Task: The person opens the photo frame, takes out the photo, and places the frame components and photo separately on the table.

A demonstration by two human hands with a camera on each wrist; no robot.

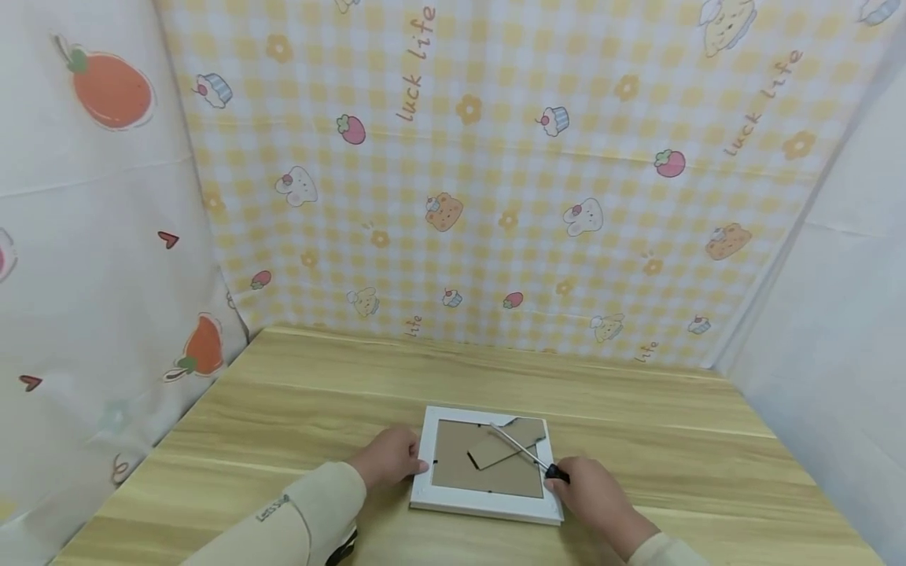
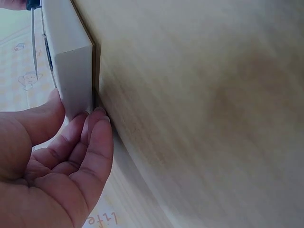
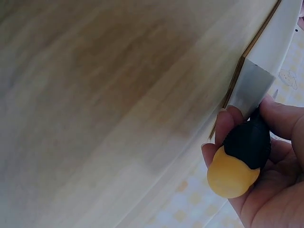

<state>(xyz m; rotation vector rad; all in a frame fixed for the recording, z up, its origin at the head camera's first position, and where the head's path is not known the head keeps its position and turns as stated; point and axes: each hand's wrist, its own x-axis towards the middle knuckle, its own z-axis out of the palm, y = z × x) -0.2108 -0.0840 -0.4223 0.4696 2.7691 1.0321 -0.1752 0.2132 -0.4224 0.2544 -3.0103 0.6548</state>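
A white frame (image 1: 488, 504) lies back side up on the table, with a brown backing board (image 1: 456, 448) inside and a brown stand flap (image 1: 495, 450) lying slantwise on it. My left hand (image 1: 391, 457) pinches the frame's left side; in the left wrist view the thumb of that hand (image 2: 52, 161) is on the upper face and curled fingers are at the underside. My right hand (image 1: 598, 495) holds a screwdriver (image 1: 524, 450) by its black and yellow handle (image 3: 230, 173), fingers also at the frame's right side. The shaft crosses above the flap toward the upper left.
The wooden table (image 1: 318, 393) extends around the frame. A yellow checked cloth (image 1: 495, 259) hangs behind it, with white cloths (image 1: 835, 314) at both sides. A black band (image 1: 343, 548) shows by the left sleeve.
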